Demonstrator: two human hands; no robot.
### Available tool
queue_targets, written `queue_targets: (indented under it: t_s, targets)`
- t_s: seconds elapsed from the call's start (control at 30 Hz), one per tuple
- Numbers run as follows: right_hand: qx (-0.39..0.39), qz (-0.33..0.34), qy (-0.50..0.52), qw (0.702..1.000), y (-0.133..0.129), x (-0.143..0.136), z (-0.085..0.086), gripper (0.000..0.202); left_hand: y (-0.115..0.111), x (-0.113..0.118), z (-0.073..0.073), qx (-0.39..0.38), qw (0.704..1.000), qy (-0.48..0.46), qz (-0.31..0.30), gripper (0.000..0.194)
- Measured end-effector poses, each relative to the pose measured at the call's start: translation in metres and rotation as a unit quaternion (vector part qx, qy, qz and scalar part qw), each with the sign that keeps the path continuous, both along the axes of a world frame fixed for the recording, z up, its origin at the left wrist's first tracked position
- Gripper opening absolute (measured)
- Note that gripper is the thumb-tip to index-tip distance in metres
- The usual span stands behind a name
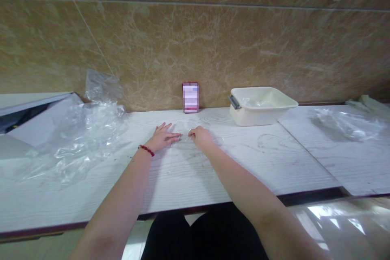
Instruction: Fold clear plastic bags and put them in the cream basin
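A thin, see-through piece of plastic film point(183, 126) lies on the white wood-grain table between my two hands; its outline is hard to make out. My left hand point(161, 138), a dark red bead bracelet at its wrist, rests on the table with fingers spread and the thumb side reaching the film's left part. Close by on the right, my right hand point(201, 137) has its thumb and forefinger pinched together on the film. Behind both hands a phone point(190, 97) with a blurred screen leans upright against the wall.
A cream plastic tub point(252, 118) with a grey clasp stands right of the phone, clear plastic inside. Crumpled clear plastic bags point(88, 138) pile up at the left beside a white box point(39, 122). More clear plastic point(350, 124) lies far right. The table's front edge runs before my legs.
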State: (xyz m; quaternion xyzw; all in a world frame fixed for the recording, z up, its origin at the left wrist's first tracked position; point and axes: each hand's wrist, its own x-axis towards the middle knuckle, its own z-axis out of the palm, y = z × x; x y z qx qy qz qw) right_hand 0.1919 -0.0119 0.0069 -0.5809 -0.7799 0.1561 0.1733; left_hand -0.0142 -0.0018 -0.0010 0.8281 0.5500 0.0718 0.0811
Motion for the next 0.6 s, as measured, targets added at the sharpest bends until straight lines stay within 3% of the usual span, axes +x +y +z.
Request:
queue_targets:
  t_s: [0.43, 0.6]
  targets:
    - [-0.008, -0.024, -0.015, 1.000, 0.001, 0.002, -0.001, 0.025, -0.001, -0.001, 0.002, -0.037, 0.999, 0.029, 0.017, 0.049]
    - [0.055, -0.012, -0.019, 0.998, -0.008, -0.001, 0.009, 0.027, -0.002, -0.001, 0.003, -0.042, 0.999, 0.027, 0.015, 0.050]
